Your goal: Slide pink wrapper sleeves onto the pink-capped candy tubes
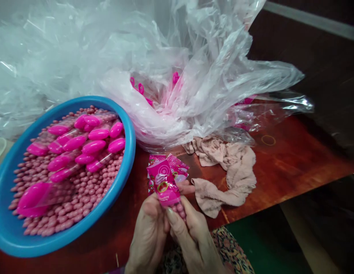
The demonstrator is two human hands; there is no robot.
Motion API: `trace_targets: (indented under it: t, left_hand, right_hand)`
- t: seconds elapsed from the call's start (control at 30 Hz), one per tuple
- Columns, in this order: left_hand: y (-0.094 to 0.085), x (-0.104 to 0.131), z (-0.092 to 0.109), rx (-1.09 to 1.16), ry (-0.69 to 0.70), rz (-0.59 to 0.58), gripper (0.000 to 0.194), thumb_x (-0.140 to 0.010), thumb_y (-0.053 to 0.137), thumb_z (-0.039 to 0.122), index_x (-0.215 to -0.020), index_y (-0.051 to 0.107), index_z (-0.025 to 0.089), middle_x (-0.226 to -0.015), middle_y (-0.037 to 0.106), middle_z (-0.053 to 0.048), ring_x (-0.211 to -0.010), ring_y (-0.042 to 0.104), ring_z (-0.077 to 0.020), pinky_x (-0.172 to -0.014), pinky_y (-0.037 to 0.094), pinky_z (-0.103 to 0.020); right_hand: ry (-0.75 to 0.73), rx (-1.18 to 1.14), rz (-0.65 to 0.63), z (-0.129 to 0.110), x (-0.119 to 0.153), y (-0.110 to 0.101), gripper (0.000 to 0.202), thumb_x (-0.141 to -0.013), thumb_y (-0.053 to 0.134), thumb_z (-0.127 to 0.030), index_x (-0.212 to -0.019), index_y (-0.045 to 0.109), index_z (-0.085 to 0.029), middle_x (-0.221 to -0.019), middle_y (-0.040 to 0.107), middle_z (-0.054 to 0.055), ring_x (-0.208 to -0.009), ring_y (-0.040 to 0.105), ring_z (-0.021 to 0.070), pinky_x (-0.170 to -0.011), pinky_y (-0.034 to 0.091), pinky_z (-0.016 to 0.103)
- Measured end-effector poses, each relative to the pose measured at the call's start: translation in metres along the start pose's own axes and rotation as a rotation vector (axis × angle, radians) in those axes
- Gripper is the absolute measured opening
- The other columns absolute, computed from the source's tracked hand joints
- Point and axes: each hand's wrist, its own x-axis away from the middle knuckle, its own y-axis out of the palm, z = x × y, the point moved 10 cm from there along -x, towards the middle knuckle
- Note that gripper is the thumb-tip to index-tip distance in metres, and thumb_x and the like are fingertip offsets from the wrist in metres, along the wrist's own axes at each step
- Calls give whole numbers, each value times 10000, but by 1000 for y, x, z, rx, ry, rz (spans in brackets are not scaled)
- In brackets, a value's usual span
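A small magenta packet (167, 184) with printed swirls and pink round candies showing in its clear lower part is held upright between my two hands. My right hand (194, 236) pinches its lower right side, the thumb pressed against the front. My left hand (148, 232) closes round its lower left edge; some of its fingers are hidden behind the packet. Just beyond lie more printed packets (180, 166) on the table. To the left, a blue basin (131, 152) holds many pink round candies (88, 198), with clear containers with glossy magenta ends (93, 147) on top.
A crumpled beige cloth (239, 167) lies right of my hands on the reddish-brown table (279, 160). Large clear plastic bags (177, 114) cover the back, with magenta pieces inside. A thin yellow ring (268, 140) is on the table at right. The table edge slopes at lower right.
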Motion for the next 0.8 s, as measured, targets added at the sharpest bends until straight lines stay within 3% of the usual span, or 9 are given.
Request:
trace_targets:
  t: [0.13,0.23,0.33,0.43,0.5,0.6,0.7,0.8]
  left_hand:
    - [6,-5,6,-70,-7,-26,216,-706,707,350,-781,750,152,-852,698,-78,-468,397,-51,-387,254,-160]
    - [13,-4,4,-97,-48,-66,185,-715,696,300,-806,759,151,-899,703,-88,-498,421,-50,-427,304,-150]
    - [14,1,0,-123,-62,-86,223,-700,707,323,-829,758,148,-812,709,-86,-541,478,-83,-480,376,-163]
    - [1,4,-3,-117,-49,16,231,-711,702,361,-818,748,161,-665,675,-41,-529,487,-86,-481,389,-157]
    - [-8,4,-3,-72,-43,87,249,-706,702,413,-758,737,172,-511,587,8,-465,446,-73,-445,374,-153]
    - [-13,1,0,8,-19,139,294,-679,710,462,-699,729,169,-386,436,58,-388,370,-58,-386,339,-146]
    - [-12,-3,4,66,1,190,269,-643,753,414,-727,741,159,-416,480,53,-398,392,-58,-400,380,-148]
    - [-8,-4,-1,96,-11,246,232,-656,749,367,-762,751,160,-563,640,3,-477,506,-82,-547,488,-192]
  right_hand:
    - [-199,98,-24,-18,1,1,553,-928,360,-535,-1340,469,-182,-1026,669,102,-938,625,217,-817,492,288]
    - [-225,134,-71,-21,3,2,535,-947,335,-490,-1398,395,-208,-977,666,96,-857,638,213,-734,504,285]
    - [-132,83,-128,-14,1,-1,543,-929,358,-514,-1386,413,-227,-966,654,94,-852,636,215,-732,504,303]
    - [59,-106,-179,-4,-7,-1,545,-853,491,-571,-1269,531,-221,-977,631,83,-900,611,209,-819,492,314]
    - [178,-284,-289,-5,-11,11,490,-818,541,-587,-1135,584,-216,-798,598,35,-746,598,167,-697,508,270]
    - [275,-473,-419,-16,-12,30,442,-807,537,-620,-962,585,-210,-583,441,-47,-495,447,76,-487,410,171]
    - [257,-419,-300,-18,-15,24,517,-749,543,-687,-892,625,-197,-624,529,-11,-548,513,103,-513,452,183]
    - [235,-276,-76,-7,-11,3,584,-719,566,-696,-1037,672,-218,-869,665,50,-800,633,189,-682,527,223]
